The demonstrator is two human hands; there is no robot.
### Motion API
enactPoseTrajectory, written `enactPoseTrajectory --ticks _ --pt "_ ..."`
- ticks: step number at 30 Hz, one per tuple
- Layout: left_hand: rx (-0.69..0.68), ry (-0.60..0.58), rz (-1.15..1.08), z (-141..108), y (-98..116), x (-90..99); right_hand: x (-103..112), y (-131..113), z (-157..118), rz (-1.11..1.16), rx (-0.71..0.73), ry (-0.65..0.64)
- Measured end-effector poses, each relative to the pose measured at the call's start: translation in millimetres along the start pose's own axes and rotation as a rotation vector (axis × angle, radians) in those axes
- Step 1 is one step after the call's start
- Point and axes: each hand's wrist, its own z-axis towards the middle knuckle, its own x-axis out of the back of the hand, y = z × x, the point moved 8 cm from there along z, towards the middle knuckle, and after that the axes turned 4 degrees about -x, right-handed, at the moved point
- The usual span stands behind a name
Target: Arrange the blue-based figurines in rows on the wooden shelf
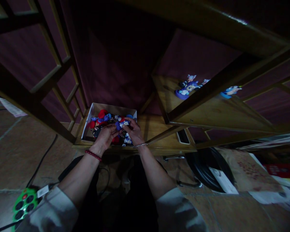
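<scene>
A white box [86, 128] full of small red, blue and dark figurines stands on the lower wooden shelf. Over its front half, both of my hands meet at a purple and white figurine [121, 124]. My left hand [107, 134] has its fingers closed on the figurine's left side. From the right, my right hand [134, 131] pinches the same figurine between thumb and fingers. Other figurines, among them red ones [102, 113], lie in the box around and below the hands.
Several figurines [187, 89] stand on the raised shelf [207, 117] to the right. A phone-like object [183, 136] lies on the lower shelf. Wooden lattice frames rise on the left. A black round stool [210, 167] and a green device [24, 203] are near the floor.
</scene>
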Motion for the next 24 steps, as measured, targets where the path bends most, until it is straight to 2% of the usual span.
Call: enactPoseTrajectory --ticks 8,18,24 --pt "-0.011 -0.005 0.01 0.4 -0.6 0.4 -2.1 -1.5 -0.8 0.032 -0.049 -0.01" --pt "-0.054 -0.021 0.046 -0.4 1.9 -1.4 1.6 4.9 1.5 -0.065 -0.042 -0.004" --pt "-0.086 -0.03 0.077 -1.4 4.9 -2.1 3.3 -4.0 0.2 -0.13 0.027 0.007"
